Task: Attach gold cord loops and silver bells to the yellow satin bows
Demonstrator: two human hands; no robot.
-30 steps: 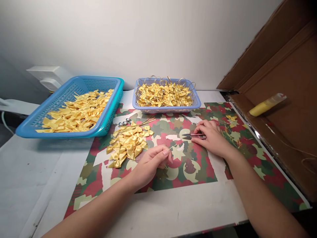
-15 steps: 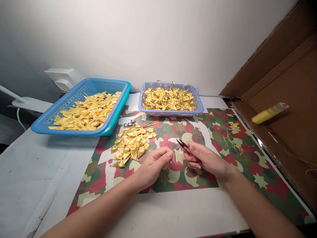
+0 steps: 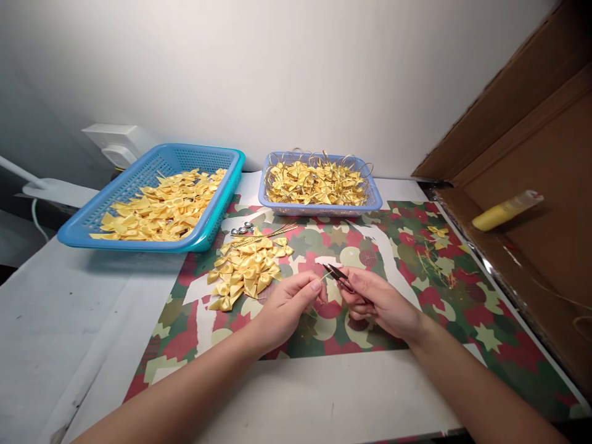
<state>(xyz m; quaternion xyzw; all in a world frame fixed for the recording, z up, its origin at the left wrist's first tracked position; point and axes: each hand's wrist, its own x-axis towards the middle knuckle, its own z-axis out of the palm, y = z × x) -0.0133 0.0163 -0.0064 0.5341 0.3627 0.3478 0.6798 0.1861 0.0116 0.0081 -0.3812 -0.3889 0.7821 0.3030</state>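
Observation:
A thin yellowish cord (image 3: 325, 275) is pinched between the thumb and fingers of my left hand (image 3: 292, 302); whatever else lies inside that hand is hidden. My right hand (image 3: 377, 296) grips small dark scissors (image 3: 337, 272), their blades parted and pointing left at the cord's free end. Whether the blades touch the cord I cannot make out. Just left of my left hand lies a heap of yellow satin bows (image 3: 247, 268). Above the heap are several silvery round pieces (image 3: 242, 229) and some gold cords (image 3: 277, 232).
A blue basket (image 3: 86, 229) of yellow bows stands at the left. Behind my hands, a smaller basket (image 3: 319, 210) holds bows with gold loops. Cord scraps (image 3: 435, 265) lie at the right on the patterned sheet (image 3: 485, 339). A yellow tube (image 3: 502, 213) rests by the cardboard (image 3: 536, 148).
My right hand has moved slightly left, bringing the scissors closer to my left hand and the cord. The left hand stays nearly in place, still pinching the cord.

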